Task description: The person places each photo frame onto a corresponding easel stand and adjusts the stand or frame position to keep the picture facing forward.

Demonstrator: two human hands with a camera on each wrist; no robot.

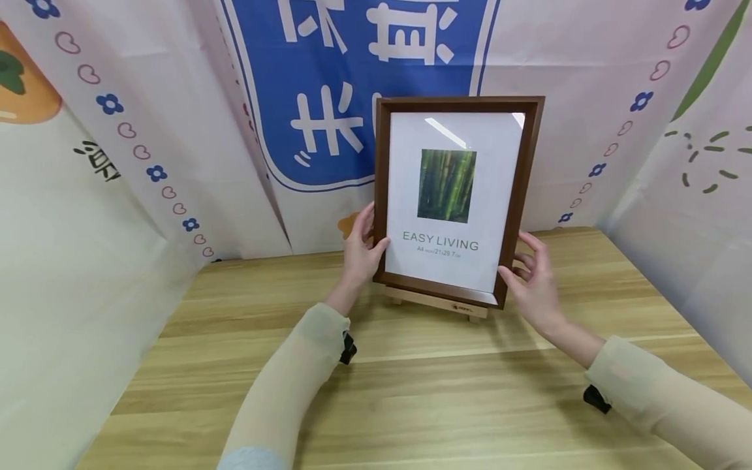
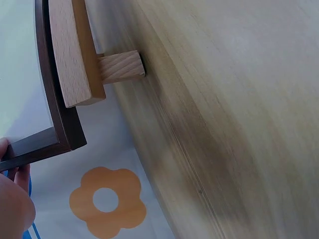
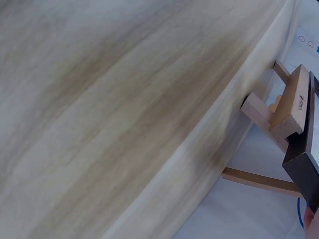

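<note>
A brown picture frame (image 1: pixel 457 284) with a bamboo print and the words EASY LIVING leans back on a small wooden easel (image 1: pixel 435 301). My left hand (image 1: pixel 360 256) grips its left side low down, thumb on the front and fingers behind. On the opposite side my right hand (image 1: pixel 536 282) holds the lower right edge the same way. In the left wrist view the frame's dark corner (image 2: pixel 70 134) overlaps the easel's ledge (image 2: pixel 75 55). The right wrist view shows the ledge (image 3: pixel 291 107) under the frame and a rear leg (image 3: pixel 261 181) reaching the table.
The wood-grain table (image 1: pixel 376 405) runs to a cloth backdrop (image 1: pixel 329 222) with a blue sign and white characters. Printed cloth walls (image 1: pixel 88 294) stand at both sides. Each sleeve has a black strap piece (image 1: pixel 348 349) near the wrist.
</note>
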